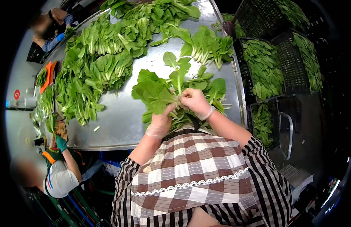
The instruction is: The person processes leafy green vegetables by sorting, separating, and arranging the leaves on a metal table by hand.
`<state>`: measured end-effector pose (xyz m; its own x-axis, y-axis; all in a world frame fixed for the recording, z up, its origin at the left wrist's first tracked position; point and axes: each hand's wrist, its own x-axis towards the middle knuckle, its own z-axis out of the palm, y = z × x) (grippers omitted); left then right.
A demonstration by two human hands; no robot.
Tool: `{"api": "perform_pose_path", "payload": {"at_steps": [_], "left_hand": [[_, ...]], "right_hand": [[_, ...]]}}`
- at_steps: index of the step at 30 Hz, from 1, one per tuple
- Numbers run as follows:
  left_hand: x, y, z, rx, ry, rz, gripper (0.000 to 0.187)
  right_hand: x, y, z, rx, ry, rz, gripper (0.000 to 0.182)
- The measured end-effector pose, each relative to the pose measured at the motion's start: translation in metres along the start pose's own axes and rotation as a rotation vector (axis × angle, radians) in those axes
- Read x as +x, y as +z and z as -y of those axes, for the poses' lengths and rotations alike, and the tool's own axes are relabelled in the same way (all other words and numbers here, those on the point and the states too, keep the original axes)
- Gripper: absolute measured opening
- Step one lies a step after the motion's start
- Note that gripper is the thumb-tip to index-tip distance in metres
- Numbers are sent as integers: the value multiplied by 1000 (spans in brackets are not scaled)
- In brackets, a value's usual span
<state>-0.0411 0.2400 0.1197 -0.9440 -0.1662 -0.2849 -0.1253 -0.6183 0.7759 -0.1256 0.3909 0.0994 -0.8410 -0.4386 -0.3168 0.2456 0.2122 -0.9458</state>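
My left hand (161, 120), in a thin clear glove, is closed around a bunch of leafy greens (154, 90) with broad leaves pointing away from me. Beside it my right hand (196, 102), gloved too, pinches at a pale leaf stalk (179, 81) that stands up against the bunch. The two hands nearly touch at the stems. Under and around them lie loose greens (217, 89) at the table's near edge. My fingertips partly hide the gripped stems.
Long rows of greens (103, 72) cover the left of the metal table (119, 128). More bunches (205, 45) lie at the far right. Black crates (262, 68) of greens stand to the right. One co-worker's green-gloved hand (61, 143) is at left, another's blue-gloved hand (60, 37) farther back.
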Motion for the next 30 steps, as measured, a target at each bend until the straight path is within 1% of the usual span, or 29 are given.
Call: {"api": "perform_pose_path", "payload": {"at_steps": [1, 4, 7, 9, 11, 12, 14, 17, 18, 20, 21, 23, 26, 29, 30], "left_hand": [[0, 5, -5, -17, -31, 4, 51], [3, 11, -17, -50, -98, 19, 54], [5, 15, -17, -110, -77, -39, 52], [10, 3, -8, -155, -128, -42, 50], [16, 1, -3, -178, -150, -52, 49], [8, -3, -1, -190, -123, -33, 48], [6, -3, -1, -163, -156, -20, 44], [7, -2, -3, -155, -160, 22, 42], [6, -2, -3, -157, -153, 41, 42], [6, 1, -6, -168, -181, -12, 42], [5, 1, -6, -175, -195, -41, 42], [9, -3, 1, -191, -181, -32, 42], [13, -2, 3, -212, -173, -39, 43], [16, 0, 4, -235, -168, -77, 41], [17, 0, 5, -235, -150, -88, 40]], "right_hand": [[6, -5, -6, -275, -109, -42, 16], [3, -27, 15, -856, -190, 193, 17], [23, -67, 15, -497, -5, -50, 24], [50, -103, 4, -541, 87, -435, 33], [65, -128, 7, -647, 82, -685, 38], [63, -134, 6, -677, 56, -750, 39], [78, -146, -9, -736, 39, -852, 40], [87, -149, -16, -549, 108, -804, 36], [85, -144, -14, -402, 56, -772, 35], [73, -124, -10, -113, -40, -690, 32], [64, -111, -3, -67, -66, -627, 31], [41, -85, 10, 28, -114, -497, 27], [20, -55, 12, 11, -140, -277, 27], [7, -33, 17, 61, -97, -93, 27], [5, -27, 15, -25, -140, -89, 26]]}}
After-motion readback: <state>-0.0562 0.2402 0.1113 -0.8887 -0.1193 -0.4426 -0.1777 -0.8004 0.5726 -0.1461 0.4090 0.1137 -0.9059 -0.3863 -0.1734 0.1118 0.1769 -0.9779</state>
